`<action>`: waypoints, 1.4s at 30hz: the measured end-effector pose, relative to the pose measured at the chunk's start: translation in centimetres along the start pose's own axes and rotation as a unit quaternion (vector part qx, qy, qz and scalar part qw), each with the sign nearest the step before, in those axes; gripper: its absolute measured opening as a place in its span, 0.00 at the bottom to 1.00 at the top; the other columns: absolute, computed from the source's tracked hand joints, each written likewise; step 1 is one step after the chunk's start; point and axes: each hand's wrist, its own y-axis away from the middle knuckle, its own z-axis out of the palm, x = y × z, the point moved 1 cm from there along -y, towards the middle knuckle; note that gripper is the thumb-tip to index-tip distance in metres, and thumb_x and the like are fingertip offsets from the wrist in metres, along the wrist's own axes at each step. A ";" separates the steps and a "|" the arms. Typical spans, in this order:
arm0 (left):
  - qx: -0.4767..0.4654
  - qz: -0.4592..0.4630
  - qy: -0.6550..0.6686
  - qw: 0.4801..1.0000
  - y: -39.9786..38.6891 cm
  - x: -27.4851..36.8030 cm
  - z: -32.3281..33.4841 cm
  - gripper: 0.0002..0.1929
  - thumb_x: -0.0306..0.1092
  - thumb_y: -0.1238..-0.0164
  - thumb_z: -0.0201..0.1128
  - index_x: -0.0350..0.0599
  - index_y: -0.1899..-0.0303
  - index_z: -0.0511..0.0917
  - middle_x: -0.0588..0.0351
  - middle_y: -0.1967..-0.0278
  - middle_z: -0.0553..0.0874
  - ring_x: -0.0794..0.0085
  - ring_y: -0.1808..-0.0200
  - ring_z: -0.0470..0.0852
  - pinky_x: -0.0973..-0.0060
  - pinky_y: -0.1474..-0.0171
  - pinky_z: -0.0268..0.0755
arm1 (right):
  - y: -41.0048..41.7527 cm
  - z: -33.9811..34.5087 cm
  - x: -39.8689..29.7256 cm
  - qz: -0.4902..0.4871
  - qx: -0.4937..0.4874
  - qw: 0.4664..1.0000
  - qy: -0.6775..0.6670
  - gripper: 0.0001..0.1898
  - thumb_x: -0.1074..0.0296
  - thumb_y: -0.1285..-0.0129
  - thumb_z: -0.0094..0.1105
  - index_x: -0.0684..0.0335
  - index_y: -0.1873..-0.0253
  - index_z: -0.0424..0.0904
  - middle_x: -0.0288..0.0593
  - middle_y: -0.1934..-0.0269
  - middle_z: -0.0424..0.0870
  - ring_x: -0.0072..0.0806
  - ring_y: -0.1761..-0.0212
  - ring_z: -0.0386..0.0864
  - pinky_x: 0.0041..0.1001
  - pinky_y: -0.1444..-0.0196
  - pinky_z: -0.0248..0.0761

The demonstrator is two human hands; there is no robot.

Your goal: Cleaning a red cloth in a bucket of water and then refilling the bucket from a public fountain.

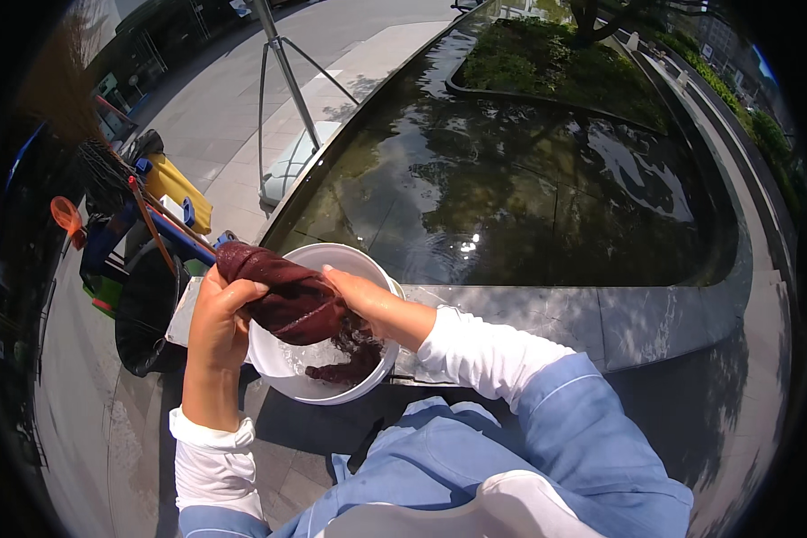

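A wet dark red cloth (289,292) is bunched between my two hands, above a white plastic bucket (276,376). My left hand (225,302) grips its left end, with the thumb across the top. Around the right part of the cloth my right hand (360,296) is closed, its fingers mostly hidden beneath. The cloth's lower end hangs into clear water (296,356) in the bucket. The bucket stands at the stone ledge of a pool.
The pool (484,202) lies ahead, edged by a stone ledge (511,316). At the left stand a black bin liner (144,309), a yellow plastic piece (178,191), a twig broom (104,168) and long handles. A metal pole stand (289,81) rises behind.
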 end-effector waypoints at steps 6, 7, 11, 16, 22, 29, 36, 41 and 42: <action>0.121 0.232 -0.405 0.876 0.7 -8.5 2.6 0.11 0.35 0.52 0.59 0.38 0.69 0.74 0.49 0.74 0.79 0.63 0.72 0.78 0.74 0.67 0.69 | -2.1 1.0 3.5 0.096 -0.043 0.933 -0.343 0.11 0.64 0.40 0.39 0.61 0.64 0.72 0.44 0.69 0.75 0.32 0.70 0.75 0.31 0.68 0.70; 0.132 0.247 -0.426 0.860 0.6 -9.7 1.8 0.10 0.36 0.51 0.58 0.39 0.71 0.75 0.46 0.76 0.78 0.58 0.73 0.78 0.71 0.68 0.68 | -1.7 1.0 3.6 0.099 0.053 0.951 -0.288 0.11 0.64 0.42 0.41 0.63 0.64 0.72 0.45 0.70 0.75 0.32 0.73 0.74 0.33 0.69 0.70; 0.084 0.065 -0.686 0.719 -0.9 -10.9 -2.3 0.16 0.43 0.46 0.52 0.39 0.79 0.75 0.41 0.81 0.76 0.49 0.76 0.76 0.60 0.72 0.66 | -3.1 -1.2 5.1 0.083 -0.016 0.989 -0.124 0.12 0.66 0.43 0.41 0.69 0.63 0.70 0.48 0.68 0.74 0.36 0.68 0.74 0.36 0.66 0.68; -0.203 -0.207 -0.721 0.630 -3.4 -10.3 -5.0 0.24 0.47 0.54 0.59 0.33 0.63 0.73 0.40 0.66 0.77 0.53 0.60 0.75 0.65 0.59 0.68 | -1.9 -1.9 1.8 -0.217 -0.025 0.854 0.472 0.11 0.67 0.45 0.45 0.65 0.59 0.71 0.48 0.68 0.74 0.40 0.62 0.72 0.31 0.57 0.63; -0.265 -0.190 -0.865 0.382 -2.1 -15.6 -0.4 0.38 0.46 0.65 0.68 0.39 0.48 0.63 0.42 0.50 0.68 0.53 0.54 0.72 0.65 0.55 0.67 | -3.0 -3.2 3.1 -0.281 0.016 0.823 0.494 0.12 0.69 0.45 0.44 0.66 0.59 0.72 0.51 0.64 0.74 0.42 0.61 0.72 0.32 0.58 0.64; -0.314 -0.245 -0.668 0.629 -3.6 -14.7 -4.4 0.18 0.33 0.59 0.62 0.41 0.62 0.75 0.51 0.68 0.80 0.61 0.62 0.77 0.70 0.62 0.67 | -2.5 -3.0 3.2 -0.248 0.007 0.837 0.488 0.14 0.68 0.44 0.43 0.67 0.56 0.71 0.51 0.61 0.74 0.39 0.56 0.72 0.29 0.54 0.63; -0.042 -0.082 -0.164 0.982 -0.1 -1.1 -2.1 0.15 0.33 0.53 0.62 0.37 0.62 0.72 0.58 0.69 0.79 0.81 0.68 0.76 0.85 0.61 0.67 | -1.1 -1.0 1.3 0.049 -0.018 0.995 0.091 0.21 0.53 0.38 0.34 0.63 0.52 0.70 0.42 0.60 0.75 0.27 0.57 0.71 0.25 0.54 0.61; 0.052 0.084 -0.221 0.970 -0.2 -3.6 1.3 0.17 0.44 0.50 0.61 0.37 0.69 0.74 0.55 0.75 0.79 0.74 0.74 0.76 0.81 0.68 0.67 | -1.7 1.2 2.0 0.024 -0.113 0.984 -0.134 0.17 0.53 0.41 0.43 0.59 0.55 0.70 0.41 0.63 0.75 0.28 0.66 0.74 0.24 0.64 0.68; 0.076 0.139 -0.325 0.932 -0.9 -5.6 1.2 0.18 0.47 0.48 0.58 0.37 0.72 0.75 0.50 0.80 0.79 0.66 0.77 0.77 0.76 0.71 0.67 | -1.6 1.0 2.2 0.043 -0.076 0.981 -0.174 0.16 0.54 0.42 0.45 0.60 0.56 0.69 0.40 0.65 0.74 0.27 0.68 0.74 0.24 0.66 0.69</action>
